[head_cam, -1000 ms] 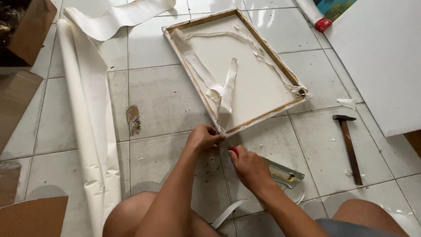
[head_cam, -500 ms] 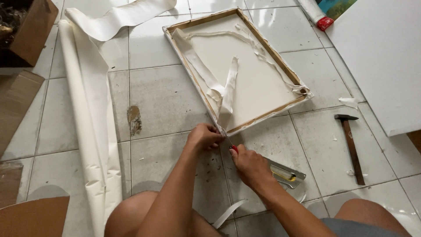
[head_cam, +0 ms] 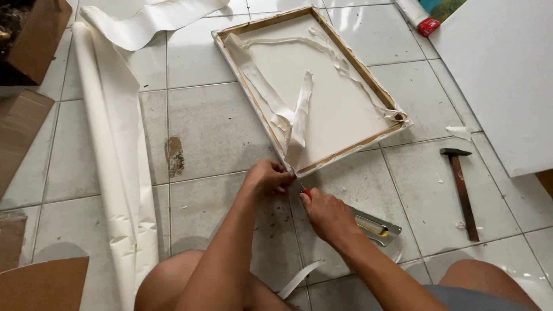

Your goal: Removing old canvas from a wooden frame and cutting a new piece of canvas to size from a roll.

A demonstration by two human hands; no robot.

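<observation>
1. The stretched canvas frame (head_cam: 322, 92) lies face down on the tiled floor (head_cam: 213, 121), near corner towards the knees.
2. The left hand (head_cam: 266, 175) pinches the canvas fold at that corner; best keep it taut.
3. The right hand (head_cam: 328, 216) is closed round a red-handled cutter (head_cam: 306, 192), blade tip at the corner; short, shallow strokes away from the fingers seem safest.
4. A staple gun (head_cam: 377, 226) and hammer (head_cam: 461, 190) lie to the right.
</observation>
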